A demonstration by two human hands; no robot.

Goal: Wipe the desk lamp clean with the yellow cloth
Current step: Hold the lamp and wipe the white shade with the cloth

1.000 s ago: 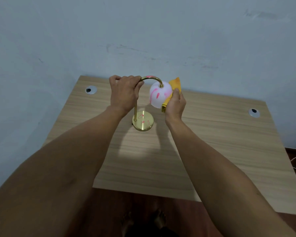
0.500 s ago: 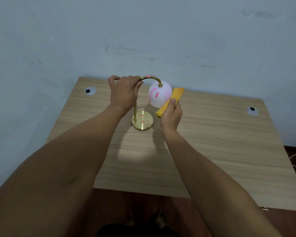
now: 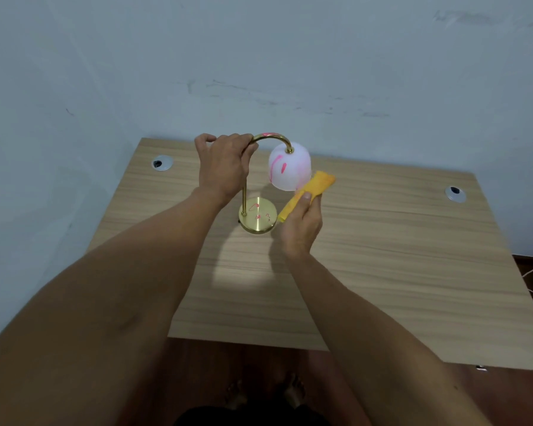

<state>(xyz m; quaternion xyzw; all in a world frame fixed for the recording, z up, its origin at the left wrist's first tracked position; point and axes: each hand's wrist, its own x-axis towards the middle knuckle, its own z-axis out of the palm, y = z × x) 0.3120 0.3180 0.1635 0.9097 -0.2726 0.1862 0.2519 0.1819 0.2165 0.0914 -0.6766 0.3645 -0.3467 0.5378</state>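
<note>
desk lamp (image 3: pixel 259 192) stands upright on the wooden desk (image 3: pixel 382 256), toward the far edge and left of the middle, its round brass base (image 3: pixel 257 215) marked in red. right hand (image 3: pixel 300 224) grips the folded yellow cloth (image 3: pixel 308 192) against the lower rim of the white shade (image 3: pixel 290 169), which carries pink streaks. left hand (image 3: pixel 223 166) is closed around the curved brass neck (image 3: pixel 271 137).

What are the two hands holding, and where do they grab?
The left hand grips the desk lamp high on its gold stem, at the bend. The right hand pinches the folded yellow cloth around its middle.
</note>
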